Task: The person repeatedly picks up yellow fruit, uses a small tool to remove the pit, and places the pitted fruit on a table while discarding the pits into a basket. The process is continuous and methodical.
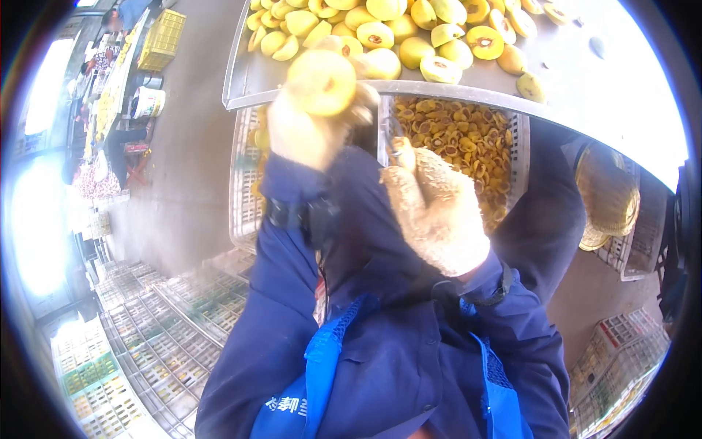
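My left hand point(307, 135), smeared by motion, is raised at the near edge of the metal table point(322, 94). It holds a yellow peach half point(322, 82), cut face up. My right hand point(439, 208), in a pale, fuzzy, soiled glove, is closed just below the table edge. From its fingertips pokes a thin dark tool point(395, 146), mostly hidden, its kind unclear. A heap of halved yellow peaches point(417, 51) lies on the table, some showing reddish-brown centres.
Below the table edge stands a crate of yellow-brown fruit scraps point(461, 143), with another pale crate point(243, 183) to its left. A woven basket point(610, 186) is at right. Stacked crates point(157, 329) fill the lower left. Other people work along a far table point(110, 95).
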The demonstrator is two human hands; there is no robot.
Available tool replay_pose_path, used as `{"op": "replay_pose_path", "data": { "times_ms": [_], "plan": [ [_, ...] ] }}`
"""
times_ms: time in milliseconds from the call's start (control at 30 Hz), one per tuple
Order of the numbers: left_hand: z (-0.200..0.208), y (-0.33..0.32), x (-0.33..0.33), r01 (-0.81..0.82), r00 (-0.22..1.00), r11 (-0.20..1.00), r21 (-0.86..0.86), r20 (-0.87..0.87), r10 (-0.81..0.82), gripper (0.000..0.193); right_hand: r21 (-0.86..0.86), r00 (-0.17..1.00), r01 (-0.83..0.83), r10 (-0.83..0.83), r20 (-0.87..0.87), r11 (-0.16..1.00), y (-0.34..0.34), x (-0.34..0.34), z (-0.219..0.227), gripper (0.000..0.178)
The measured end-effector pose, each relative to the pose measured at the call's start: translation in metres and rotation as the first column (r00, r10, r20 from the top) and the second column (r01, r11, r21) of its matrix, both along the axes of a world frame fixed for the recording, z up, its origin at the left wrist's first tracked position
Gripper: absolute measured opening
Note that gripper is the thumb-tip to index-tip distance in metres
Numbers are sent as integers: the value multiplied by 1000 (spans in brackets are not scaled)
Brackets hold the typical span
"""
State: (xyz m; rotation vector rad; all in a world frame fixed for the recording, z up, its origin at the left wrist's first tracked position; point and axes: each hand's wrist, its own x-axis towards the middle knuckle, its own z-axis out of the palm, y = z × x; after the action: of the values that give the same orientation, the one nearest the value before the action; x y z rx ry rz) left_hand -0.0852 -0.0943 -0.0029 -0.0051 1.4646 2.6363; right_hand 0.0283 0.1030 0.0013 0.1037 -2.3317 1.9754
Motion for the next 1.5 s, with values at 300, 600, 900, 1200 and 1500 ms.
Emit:
{"op": "replay_pose_path", "data": {
  "times_ms": [300, 600, 900, 1200, 1500],
  "plan": [
    [16, 71, 48, -119, 993, 981, 152, 6, 120, 55, 353, 991, 119, -91, -96, 928, -9, 7, 12, 23],
    [21, 81, 60, -78, 996, 991, 108, -25, 81, 46, 211, 996, 91, -94, 5, 973, -13, 12, 9, 19],
    [3, 81, 60, -143, 988, 986, -89, -67, 138, 43, 256, 990, -138, 140, 11, 957, 6, -4, -4, 24],
    [-10, 72, 48, -3, 1000, 998, -58, 14, 4, 53, -749, 673, -204, 646, 360, 630, 36, -11, -2, 40],
    [8, 73, 39, 185, 983, 950, -253, 38, -181, 42, -885, 673, 204, 597, 437, 419, 17, 1, -25, 54]
  ]
}}
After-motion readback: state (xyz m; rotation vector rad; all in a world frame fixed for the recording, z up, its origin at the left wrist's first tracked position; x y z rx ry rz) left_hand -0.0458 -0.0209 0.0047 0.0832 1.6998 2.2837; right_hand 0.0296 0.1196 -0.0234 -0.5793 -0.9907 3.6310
